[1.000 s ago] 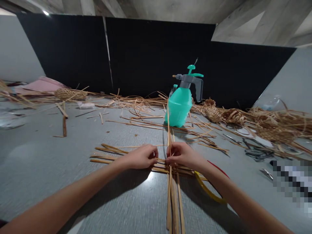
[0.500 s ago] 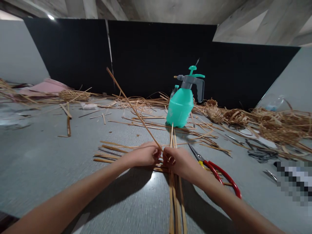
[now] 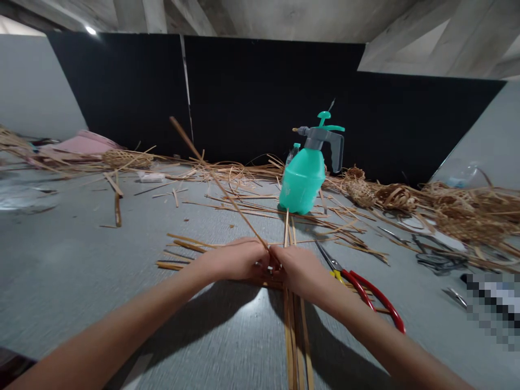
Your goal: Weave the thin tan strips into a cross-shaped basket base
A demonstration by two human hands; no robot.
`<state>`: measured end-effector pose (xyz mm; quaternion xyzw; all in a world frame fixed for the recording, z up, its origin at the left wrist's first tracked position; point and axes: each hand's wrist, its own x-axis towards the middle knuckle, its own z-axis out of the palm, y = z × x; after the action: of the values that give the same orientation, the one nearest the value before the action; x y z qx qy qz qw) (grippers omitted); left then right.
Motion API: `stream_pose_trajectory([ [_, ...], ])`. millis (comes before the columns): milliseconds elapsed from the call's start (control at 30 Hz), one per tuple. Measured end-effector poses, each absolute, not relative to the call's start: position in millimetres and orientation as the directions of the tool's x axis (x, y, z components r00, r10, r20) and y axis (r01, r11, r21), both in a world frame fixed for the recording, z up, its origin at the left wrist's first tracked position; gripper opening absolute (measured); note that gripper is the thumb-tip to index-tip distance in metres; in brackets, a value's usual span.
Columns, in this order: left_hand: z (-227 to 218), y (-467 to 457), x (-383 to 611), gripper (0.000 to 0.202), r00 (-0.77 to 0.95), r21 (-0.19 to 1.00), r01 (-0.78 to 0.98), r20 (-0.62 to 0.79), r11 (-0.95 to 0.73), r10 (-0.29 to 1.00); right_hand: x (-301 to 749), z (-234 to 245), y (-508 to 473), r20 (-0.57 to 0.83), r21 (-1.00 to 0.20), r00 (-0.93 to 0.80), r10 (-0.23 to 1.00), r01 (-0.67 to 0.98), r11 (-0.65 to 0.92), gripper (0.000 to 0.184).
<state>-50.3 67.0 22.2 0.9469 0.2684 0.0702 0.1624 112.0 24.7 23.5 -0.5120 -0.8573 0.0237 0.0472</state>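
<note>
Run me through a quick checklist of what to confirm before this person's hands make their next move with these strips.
1. Left hand and right hand together over the flat strips: ok.
2. Long strip rising from between the hands: ok.
3. Grip on that long strip firm: cannot tell, the hands hide it.
4. Crossing beneath the hands lying neatly: cannot tell, hidden.
5. Red-handled cutters lying beside the right hand: ok.
6. Green pressure sprayer standing upright beyond the strips: ok.

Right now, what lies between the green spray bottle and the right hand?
In the head view, thin wooden strips lie on the grey table between the green spray bottle and the right hand.
</note>
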Motion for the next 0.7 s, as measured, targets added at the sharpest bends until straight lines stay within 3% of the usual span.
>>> stream_pose_trajectory([
  [233, 27, 59, -47, 0.015, 0.88, -0.022, 0.475, 0.04, -0.88, 0.474, 111, 23, 29, 0.062, -0.219, -0.434, 0.899, 0.873, 0.436, 0.002],
  [433, 25, 54, -47, 0.011, 0.908, -0.217, 0.412, 0.026, -0.885, 0.417, 120, 12, 33, 0.105, -0.467, -0.398, 0.911, 0.789, 0.398, 0.015],
  [567, 27, 54, -50, 0.013, 0.901, -0.201, 0.425, 0.002, -0.883, 0.434, 126, 15, 28, 0.127, -0.57, -0.427, 0.895, 0.707, 0.418, 0.015],
  [700, 30, 56, -51, 0.011, 0.896, -0.058, 0.445, 0.021, -0.894, 0.444, 124, 16, 23, 0.031, -0.521, -0.476, 0.879, 0.743, 0.421, 0.015],
])
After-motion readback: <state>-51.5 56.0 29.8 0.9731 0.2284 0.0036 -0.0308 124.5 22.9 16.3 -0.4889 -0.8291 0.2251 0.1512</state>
